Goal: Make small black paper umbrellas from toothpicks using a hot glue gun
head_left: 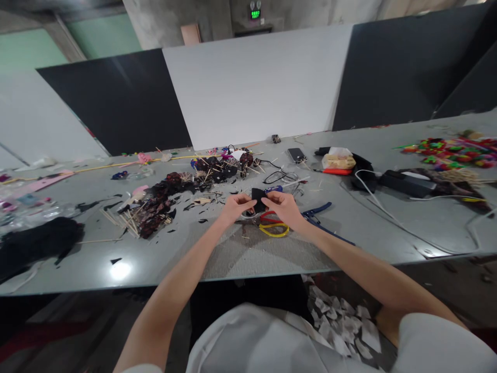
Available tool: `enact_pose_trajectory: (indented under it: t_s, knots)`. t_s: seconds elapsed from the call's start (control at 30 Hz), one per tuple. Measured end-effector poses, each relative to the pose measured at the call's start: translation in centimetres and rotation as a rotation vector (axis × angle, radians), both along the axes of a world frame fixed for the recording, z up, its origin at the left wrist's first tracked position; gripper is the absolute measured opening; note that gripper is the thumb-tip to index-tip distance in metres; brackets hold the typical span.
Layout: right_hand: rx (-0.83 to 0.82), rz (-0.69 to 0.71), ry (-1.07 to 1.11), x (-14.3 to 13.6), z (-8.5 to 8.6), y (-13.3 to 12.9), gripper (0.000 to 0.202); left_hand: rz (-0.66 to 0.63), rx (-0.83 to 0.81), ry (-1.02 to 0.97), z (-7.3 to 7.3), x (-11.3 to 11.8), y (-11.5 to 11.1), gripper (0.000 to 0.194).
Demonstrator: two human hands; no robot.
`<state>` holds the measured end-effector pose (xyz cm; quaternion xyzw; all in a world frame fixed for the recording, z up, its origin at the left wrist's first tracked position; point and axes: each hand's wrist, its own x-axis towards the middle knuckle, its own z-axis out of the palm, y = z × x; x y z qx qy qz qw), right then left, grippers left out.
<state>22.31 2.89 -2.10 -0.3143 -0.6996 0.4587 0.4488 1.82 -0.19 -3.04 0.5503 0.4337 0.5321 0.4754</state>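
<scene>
Between my two hands is a small piece of black fabric (257,200), raised a little over the table. My left hand (236,205) pinches its left side and my right hand (282,203) pinches its right side. Just below them lie scissors (274,229) with one red and one yellow handle loop. Blue-handled pliers (319,211) rest on the table by my right wrist. Black scraps (202,221) are scattered to the left of my left hand.
Dark fabric pieces with thin wooden sticks (155,210) are heaped on the left. A phone (297,155), a black box (407,184), a white cable (392,215) and colourful decorations (450,153) lie right. Upright panels (256,85) stand behind. Paper scraps (345,321) lie below the table edge.
</scene>
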Motion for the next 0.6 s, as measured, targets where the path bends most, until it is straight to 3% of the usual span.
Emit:
enact_pose_trajectory:
  t_s: [0.3,0.6]
  knots:
    - [-0.003,0.015,0.0,0.1,0.5,-0.1,0.044,0.006,-0.05,-0.099,0.2,0.2,-0.1,0.041]
    - [-0.054,0.011,0.097,0.1,-0.5,0.6,0.038,0.016,-0.092,-0.24,0.2,0.3,0.0,0.044]
